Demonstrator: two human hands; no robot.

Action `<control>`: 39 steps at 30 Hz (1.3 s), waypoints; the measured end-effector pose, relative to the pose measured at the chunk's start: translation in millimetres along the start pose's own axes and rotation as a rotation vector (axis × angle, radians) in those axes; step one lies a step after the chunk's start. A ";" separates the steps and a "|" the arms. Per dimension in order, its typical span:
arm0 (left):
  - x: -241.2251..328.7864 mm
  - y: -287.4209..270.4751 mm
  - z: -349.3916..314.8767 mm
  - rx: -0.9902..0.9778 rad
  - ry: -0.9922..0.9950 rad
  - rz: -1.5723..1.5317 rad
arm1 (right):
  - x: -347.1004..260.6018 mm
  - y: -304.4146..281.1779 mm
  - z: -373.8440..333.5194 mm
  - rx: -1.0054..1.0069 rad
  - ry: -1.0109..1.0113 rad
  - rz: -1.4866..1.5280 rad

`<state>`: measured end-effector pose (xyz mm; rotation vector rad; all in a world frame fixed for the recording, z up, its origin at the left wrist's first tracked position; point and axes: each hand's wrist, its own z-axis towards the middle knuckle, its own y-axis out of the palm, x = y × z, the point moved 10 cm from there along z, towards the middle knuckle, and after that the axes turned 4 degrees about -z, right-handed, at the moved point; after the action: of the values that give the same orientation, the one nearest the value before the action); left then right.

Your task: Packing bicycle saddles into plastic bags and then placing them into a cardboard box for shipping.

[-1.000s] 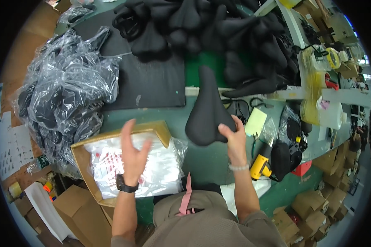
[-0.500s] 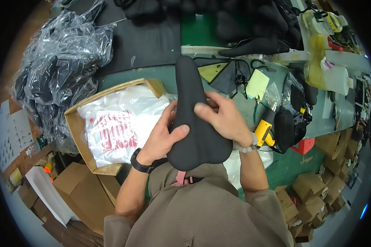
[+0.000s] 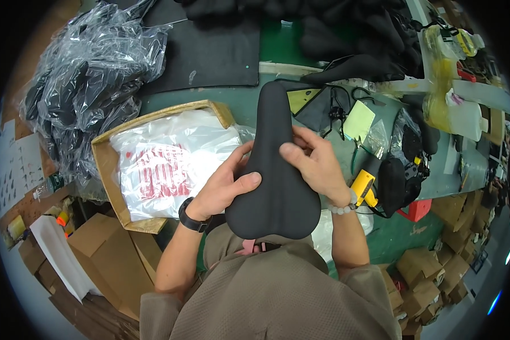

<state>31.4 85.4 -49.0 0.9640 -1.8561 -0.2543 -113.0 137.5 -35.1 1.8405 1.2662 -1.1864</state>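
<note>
A black bicycle saddle (image 3: 273, 192) is held in front of my body, its narrow nose pointing away and its wide rear close to my shirt. My left hand (image 3: 224, 187) grips its left edge, thumb on top and fingers curled underneath. On the opposite side my right hand (image 3: 317, 164) holds the edge in the same way, the thumb resting on the upper face. The fingertips under the saddle are hidden. Just left of my left hand lies an open cardboard box (image 3: 109, 184) holding clear plastic bags (image 3: 161, 170) with red print.
Plastic-wrapped black saddles (image 3: 90, 85) are heaped at the far left. A yellow hot-air or glue gun (image 3: 364, 188), scissors (image 3: 365, 97) and a pale yellow paper (image 3: 358, 120) lie on the right. More black saddles (image 3: 357, 68) stand at the back. Cardboard boxes (image 3: 105, 255) flank the bench below.
The saddle has turned slightly, its nose swinging to the right. Both hands keep their hold, and the right hand has shifted a little to the right.
</note>
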 end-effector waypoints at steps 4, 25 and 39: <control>2.0 8.0 -1.0 -0.052 0.017 -0.035 | 2.5 -16.6 -6.2 0.097 0.032 -0.015; -23.4 6.1 17.6 -0.046 0.105 0.218 | 31.5 -9.5 -23.6 -0.142 0.028 0.290; -32.5 26.4 18.4 0.165 -0.020 0.718 | 49.0 -2.3 -38.1 -0.103 0.058 0.099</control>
<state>8.9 121.7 -65.2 0.3479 -2.1354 0.3290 -95.5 189.8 -63.6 1.8515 1.2297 -1.0034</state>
